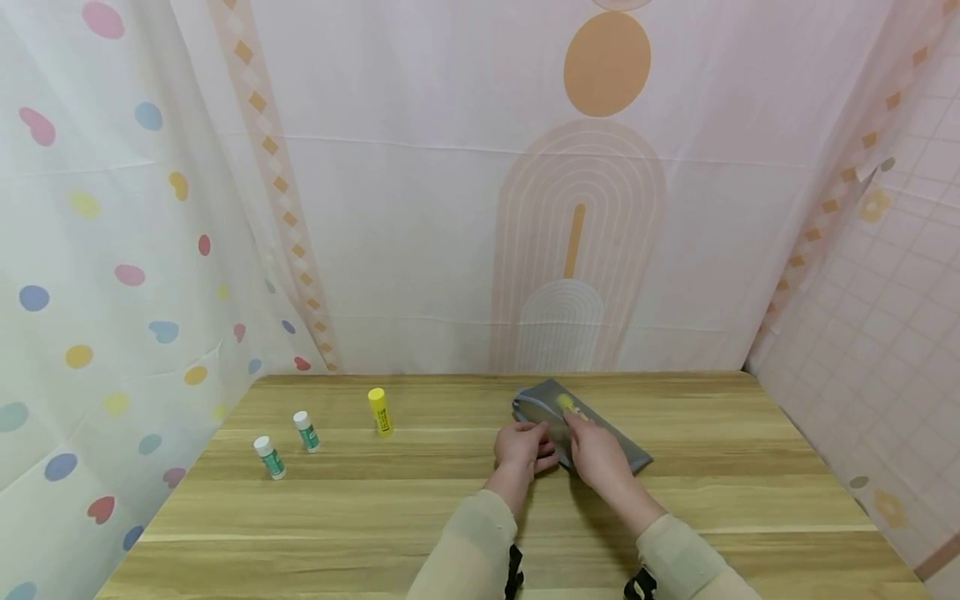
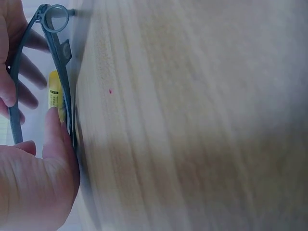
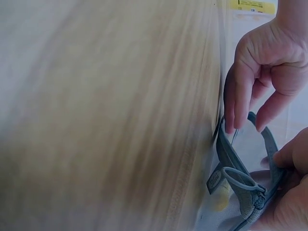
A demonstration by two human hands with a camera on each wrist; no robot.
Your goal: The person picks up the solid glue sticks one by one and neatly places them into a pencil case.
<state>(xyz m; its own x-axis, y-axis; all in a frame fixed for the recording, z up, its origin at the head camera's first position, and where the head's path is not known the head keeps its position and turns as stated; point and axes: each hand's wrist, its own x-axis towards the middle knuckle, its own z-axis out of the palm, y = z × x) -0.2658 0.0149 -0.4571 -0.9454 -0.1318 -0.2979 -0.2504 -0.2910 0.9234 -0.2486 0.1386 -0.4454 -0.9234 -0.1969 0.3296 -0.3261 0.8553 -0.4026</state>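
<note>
A grey mesh zip pouch [image 1: 615,433] lies slanted on the table with its zipped mouth spread. My right hand [image 1: 597,454] grips the far edge of that mouth, thumb on the zip tape [image 3: 271,144] and fingers behind. At the near end of the mouth is my left hand [image 1: 519,446], its thumb and fingers apart, fingertips at the opening. A yellow glue stick [image 2: 56,91] shows inside the pouch, close to the left index finger. The zip's pull ring [image 2: 56,18] hangs at the other end of the mouth.
Another yellow glue stick [image 1: 380,412] stands on the wooden table [image 1: 420,517], left of the pouch. Farther left are two white-capped green glue sticks, one nearer [image 1: 270,457] and one farther back [image 1: 306,431]. A patterned curtain [image 1: 405,250] hangs behind the table.
</note>
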